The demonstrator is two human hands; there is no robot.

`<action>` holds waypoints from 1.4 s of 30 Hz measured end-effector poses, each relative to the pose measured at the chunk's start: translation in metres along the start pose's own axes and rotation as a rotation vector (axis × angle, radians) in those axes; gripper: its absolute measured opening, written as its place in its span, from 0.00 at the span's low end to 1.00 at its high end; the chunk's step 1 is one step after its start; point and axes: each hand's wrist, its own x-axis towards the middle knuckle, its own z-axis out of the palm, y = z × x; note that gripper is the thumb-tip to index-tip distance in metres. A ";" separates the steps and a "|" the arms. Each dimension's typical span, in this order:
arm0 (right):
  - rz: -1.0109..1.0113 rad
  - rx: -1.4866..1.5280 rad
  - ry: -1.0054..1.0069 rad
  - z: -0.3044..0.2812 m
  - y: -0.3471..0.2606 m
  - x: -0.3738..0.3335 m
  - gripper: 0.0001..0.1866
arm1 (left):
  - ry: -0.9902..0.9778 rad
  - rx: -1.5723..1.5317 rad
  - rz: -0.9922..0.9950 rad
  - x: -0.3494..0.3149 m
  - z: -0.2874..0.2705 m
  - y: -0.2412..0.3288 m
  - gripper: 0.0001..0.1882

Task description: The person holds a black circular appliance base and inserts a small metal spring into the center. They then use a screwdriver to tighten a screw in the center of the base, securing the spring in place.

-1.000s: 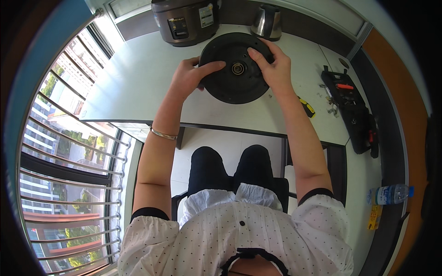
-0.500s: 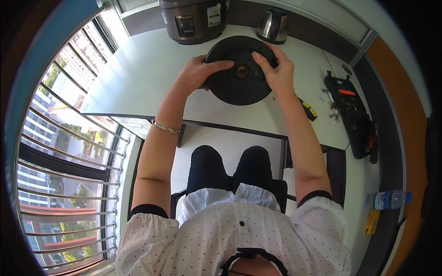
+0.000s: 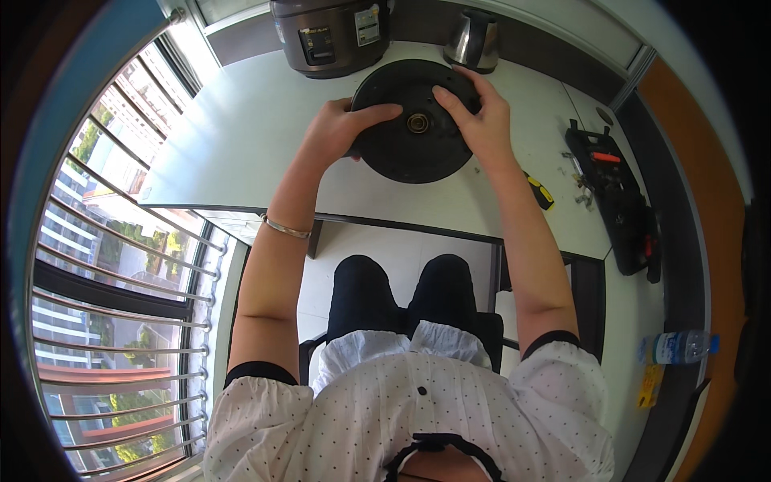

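Observation:
A black round disc (image 3: 409,157), with a ring-shaped metal fitting (image 3: 417,123) at its centre, is held up over the near half of the white table. My left hand (image 3: 337,130) grips its left rim, thumb lying across the face and the other fingers mostly hidden behind. On the opposite side my right hand (image 3: 486,116) clasps the upper right rim, its thumb also pressed on the face. Both hands are closed around the disc. Just right of the disc, beside my right forearm, lies a yellow and black tool (image 3: 540,193), partly covered by the arm.
A dark rice cooker (image 3: 333,40) and a steel kettle (image 3: 472,44) stand at the back of the white table (image 3: 241,136). To the right lie a black tool case (image 3: 614,193), small metal parts (image 3: 580,181) and a water bottle (image 3: 683,348). A barred window (image 3: 128,273) is at left.
The disc and both hands have shifted very slightly left in the view, as have the cooker and kettle. The grip of both hands looks the same.

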 end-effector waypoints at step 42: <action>0.094 -0.736 -0.533 -0.096 -0.001 -0.059 0.06 | -0.045 0.003 0.030 0.005 -0.003 0.003 0.34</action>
